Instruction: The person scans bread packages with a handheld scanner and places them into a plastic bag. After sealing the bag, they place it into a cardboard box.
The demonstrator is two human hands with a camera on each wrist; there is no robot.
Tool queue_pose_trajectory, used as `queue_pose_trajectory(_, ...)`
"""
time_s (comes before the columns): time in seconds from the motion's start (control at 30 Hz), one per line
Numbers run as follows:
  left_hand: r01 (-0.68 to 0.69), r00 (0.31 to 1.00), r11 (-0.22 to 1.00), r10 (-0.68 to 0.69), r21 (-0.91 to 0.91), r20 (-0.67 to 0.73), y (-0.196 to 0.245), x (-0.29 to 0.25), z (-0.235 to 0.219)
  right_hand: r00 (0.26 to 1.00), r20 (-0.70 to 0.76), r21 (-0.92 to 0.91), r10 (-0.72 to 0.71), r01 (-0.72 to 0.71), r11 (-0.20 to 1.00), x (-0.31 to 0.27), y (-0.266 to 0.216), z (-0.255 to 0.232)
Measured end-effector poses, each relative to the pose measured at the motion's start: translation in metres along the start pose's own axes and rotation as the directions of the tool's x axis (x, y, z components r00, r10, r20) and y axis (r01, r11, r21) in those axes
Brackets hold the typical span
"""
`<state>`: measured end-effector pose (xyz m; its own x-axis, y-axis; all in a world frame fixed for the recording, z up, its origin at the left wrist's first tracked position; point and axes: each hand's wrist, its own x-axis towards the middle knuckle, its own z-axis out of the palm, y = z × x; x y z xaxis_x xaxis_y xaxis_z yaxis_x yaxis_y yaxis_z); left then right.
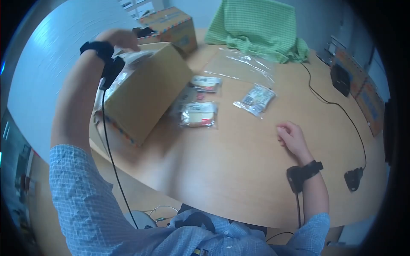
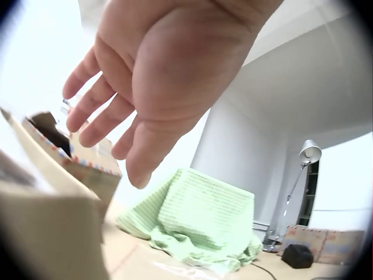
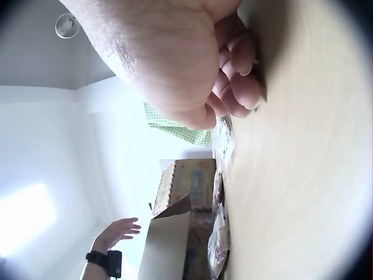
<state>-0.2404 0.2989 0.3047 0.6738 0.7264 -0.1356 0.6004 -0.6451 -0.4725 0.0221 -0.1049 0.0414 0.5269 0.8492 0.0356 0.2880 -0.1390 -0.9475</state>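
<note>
My left hand (image 1: 121,39) is over the open cardboard box (image 1: 149,87) at the left of the table. In the left wrist view its fingers (image 2: 96,111) are spread and loosely bent, with nothing held. The box leans, and clear plastic wrapping shows in its opening. Beside the box lie two clear packets with white labels, a nearer packet (image 1: 200,115) and a farther packet (image 1: 206,83). Another clear packet (image 1: 257,99) lies near the table's middle. My right hand (image 1: 294,138) rests on the tabletop to the right, fingers loosely curled around nothing.
A second cardboard box (image 1: 171,27) stands behind the first. Green checked cloth (image 1: 260,27) drapes over something at the back, with a flat clear plastic bag (image 1: 239,68) before it. On the right are a black object (image 1: 340,80), a cardboard piece (image 1: 369,100) and a cable (image 1: 324,101).
</note>
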Motion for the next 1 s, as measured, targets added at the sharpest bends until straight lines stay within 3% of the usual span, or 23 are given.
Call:
queue_pose_trajectory(0.13, -0.219, 0.950, 0.975, 0.204, -0.039, -0.235, 0.087, 0.048, -0.020, 1.000, -0.025, -0.046, -0.005, 0.004, 0.999, 0.000, 0.003, 0.001)
queue_pose_trajectory(0.23, -0.371, 0.896, 0.923, 0.328, -0.100, -0.298, 0.169, 0.094, -0.002, 0.998, -0.057, -0.023, -0.031, 0.029, 0.999, 0.001, 0.008, 0.001)
queue_pose_trajectory(0.27, -0.361, 0.903, 0.885, 0.251, -0.296, -0.349, 0.197, 0.096, 0.014, 0.998, -0.066, -0.026, -0.019, 0.018, 1.000, 0.003, 0.011, 0.001)
queue_pose_trajectory(0.37, -0.516, 0.812, 0.838, 0.412, -0.178, -0.412, 0.275, 0.131, 0.054, 0.996, -0.082, -0.102, -0.033, 0.025, 0.995, 0.002, 0.008, 0.000)
queue_pose_trajectory(0.4, -0.510, 0.783, 0.837, 0.357, -0.197, -0.510, 0.293, 0.131, 0.067, 0.995, -0.094, -0.113, -0.023, 0.012, 0.994, 0.002, 0.009, -0.001)
queue_pose_trajectory(0.43, -0.454, 0.829, 0.854, 0.301, -0.254, -0.471, 0.310, 0.146, 0.080, 0.996, -0.065, -0.180, -0.063, 0.050, 0.982, 0.003, 0.010, -0.002)
queue_pose_trajectory(0.47, -0.392, 0.872, 0.867, 0.242, -0.308, -0.426, 0.324, 0.152, 0.083, 0.994, -0.030, -0.245, -0.102, 0.092, 0.965, 0.005, 0.012, -0.004)
queue_pose_trajectory(0.6, -0.340, 0.894, 0.894, 0.211, -0.290, -0.396, 0.329, 0.161, 0.074, 0.995, -0.035, -0.250, -0.098, 0.086, 0.964, 0.004, 0.010, -0.004)
queue_pose_trajectory(0.67, -0.385, 0.769, 0.900, 0.192, -0.202, -0.609, 0.319, 0.166, 0.070, 0.992, -0.035, -0.272, -0.125, 0.111, 0.956, 0.006, 0.010, -0.005)
queue_pose_trajectory(0.73, -0.448, 0.699, 0.802, 0.037, -0.396, -0.714, 0.308, 0.173, 0.052, 0.991, -0.055, -0.250, -0.119, 0.102, 0.963, 0.008, 0.012, -0.004)
queue_pose_trajectory(0.8, -0.570, 0.634, 0.620, -0.086, -0.539, -0.769, 0.296, 0.147, 0.017, 0.990, -0.081, -0.232, -0.115, 0.093, 0.968, 0.007, 0.014, -0.004)
queue_pose_trajectory(0.83, -0.578, 0.628, 0.618, -0.080, -0.533, -0.774, 0.289, 0.135, 0.004, 0.993, -0.070, -0.220, -0.095, 0.078, 0.972, 0.008, 0.014, -0.005)
queue_pose_trajectory(0.9, -0.731, 0.670, 0.150, -0.027, -0.665, -0.742, 0.271, 0.110, -0.017, 0.994, -0.070, -0.206, -0.082, 0.066, 0.976, 0.008, 0.013, -0.006)
queue_pose_trajectory(0.93, -0.738, 0.662, 0.152, -0.022, -0.657, -0.749, 0.264, 0.096, -0.023, 0.995, -0.068, -0.178, -0.071, 0.058, 0.982, 0.007, 0.013, -0.005)
queue_pose_trajectory(1.0, -0.729, 0.663, -0.106, 0.132, -0.676, -0.736, 0.253, 0.063, -0.028, 0.995, -0.071, -0.151, -0.070, 0.059, 0.987, 0.007, 0.014, -0.005)
